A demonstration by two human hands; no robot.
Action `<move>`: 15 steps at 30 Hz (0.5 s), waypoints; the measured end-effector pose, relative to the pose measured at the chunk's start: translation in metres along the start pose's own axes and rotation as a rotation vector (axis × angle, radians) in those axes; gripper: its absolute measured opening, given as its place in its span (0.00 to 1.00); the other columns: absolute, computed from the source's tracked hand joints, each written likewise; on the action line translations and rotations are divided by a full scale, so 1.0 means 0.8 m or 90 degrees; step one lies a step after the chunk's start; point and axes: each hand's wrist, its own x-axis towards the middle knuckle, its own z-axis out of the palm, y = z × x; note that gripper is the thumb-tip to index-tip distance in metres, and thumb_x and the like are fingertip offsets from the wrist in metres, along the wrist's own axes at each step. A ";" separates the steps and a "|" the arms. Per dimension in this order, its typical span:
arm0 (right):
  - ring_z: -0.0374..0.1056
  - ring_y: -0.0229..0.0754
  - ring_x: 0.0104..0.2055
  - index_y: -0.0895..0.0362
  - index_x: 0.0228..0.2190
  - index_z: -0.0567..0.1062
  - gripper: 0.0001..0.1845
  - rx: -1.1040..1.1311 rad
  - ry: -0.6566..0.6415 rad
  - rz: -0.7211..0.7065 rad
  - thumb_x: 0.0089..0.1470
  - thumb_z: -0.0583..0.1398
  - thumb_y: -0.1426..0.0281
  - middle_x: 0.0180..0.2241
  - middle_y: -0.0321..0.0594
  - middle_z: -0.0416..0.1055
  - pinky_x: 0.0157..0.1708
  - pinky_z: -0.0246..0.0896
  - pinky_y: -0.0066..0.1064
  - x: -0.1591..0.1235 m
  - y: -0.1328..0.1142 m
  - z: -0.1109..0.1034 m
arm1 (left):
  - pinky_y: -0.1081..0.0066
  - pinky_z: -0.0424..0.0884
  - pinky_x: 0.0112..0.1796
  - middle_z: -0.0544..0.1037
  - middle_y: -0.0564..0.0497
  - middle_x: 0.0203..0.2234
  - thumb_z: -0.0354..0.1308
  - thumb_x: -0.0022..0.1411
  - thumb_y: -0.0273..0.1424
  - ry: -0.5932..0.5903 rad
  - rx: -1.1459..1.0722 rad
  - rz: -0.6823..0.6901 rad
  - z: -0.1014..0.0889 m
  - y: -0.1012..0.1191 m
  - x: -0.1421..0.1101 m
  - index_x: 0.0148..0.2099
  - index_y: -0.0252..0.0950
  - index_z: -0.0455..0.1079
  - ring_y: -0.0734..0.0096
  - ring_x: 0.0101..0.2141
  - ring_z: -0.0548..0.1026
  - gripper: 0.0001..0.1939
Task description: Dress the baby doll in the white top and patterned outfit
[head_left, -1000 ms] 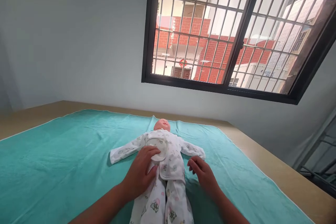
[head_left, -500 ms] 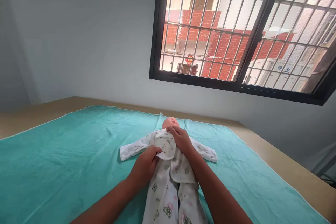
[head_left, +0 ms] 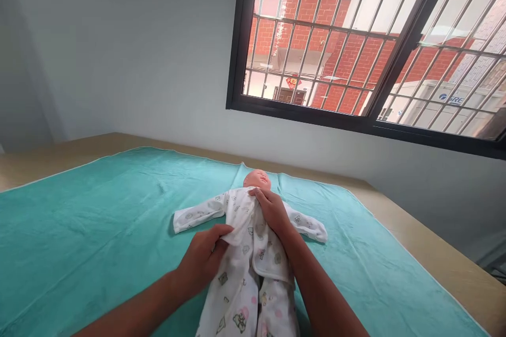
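A baby doll [head_left: 258, 179] lies on its back, its head toward the wall. It wears a white printed jacket [head_left: 272, 255] with both sleeves spread out, and matching printed trousers [head_left: 233, 305]. My left hand [head_left: 203, 255] pinches the lower corner of the jacket's left-side front flap [head_left: 239, 221] and holds it out over the doll's side. At the neckline, just below the chin, my right hand [head_left: 272, 210] rests with its fingertips on the jacket's upper edge. Whether those fingertips grip the cloth is hard to see.
A teal blanket [head_left: 106, 231] covers most of the tan tabletop [head_left: 443, 263] beneath the doll. Behind it rises a grey wall [head_left: 158, 52] with a dark-framed barred window [head_left: 308, 110] at upper right.
My left hand has moved left, pulling the flap outward and flatter across the doll's side. My right hand stays at the neckline. The camera view has shifted slightly.
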 end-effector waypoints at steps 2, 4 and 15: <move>0.70 0.48 0.47 0.52 0.38 0.81 0.22 -0.004 -0.004 0.002 0.60 0.51 0.57 0.42 0.38 0.78 0.51 0.60 0.39 0.001 0.000 -0.001 | 0.74 0.66 0.30 0.76 0.53 0.31 0.47 0.68 0.35 0.057 -0.035 -0.081 -0.003 0.006 0.003 0.44 0.37 0.69 0.70 0.30 0.72 0.11; 0.70 0.48 0.47 0.53 0.37 0.81 0.22 -0.007 -0.008 0.006 0.59 0.51 0.57 0.42 0.38 0.78 0.51 0.60 0.39 0.001 -0.001 -0.001 | 0.75 0.63 0.26 0.73 0.54 0.27 0.48 0.67 0.38 0.087 -0.078 -0.117 -0.007 0.012 0.006 0.43 0.37 0.69 0.73 0.26 0.68 0.12; 0.68 0.46 0.50 0.50 0.43 0.78 0.19 0.027 -0.012 0.025 0.59 0.52 0.58 0.47 0.36 0.76 0.53 0.59 0.40 -0.011 -0.012 -0.008 | 0.75 0.55 0.21 0.66 0.57 0.15 0.50 0.60 0.35 -0.276 -0.114 -0.154 -0.034 -0.026 0.039 0.26 0.35 0.63 0.77 0.16 0.61 0.12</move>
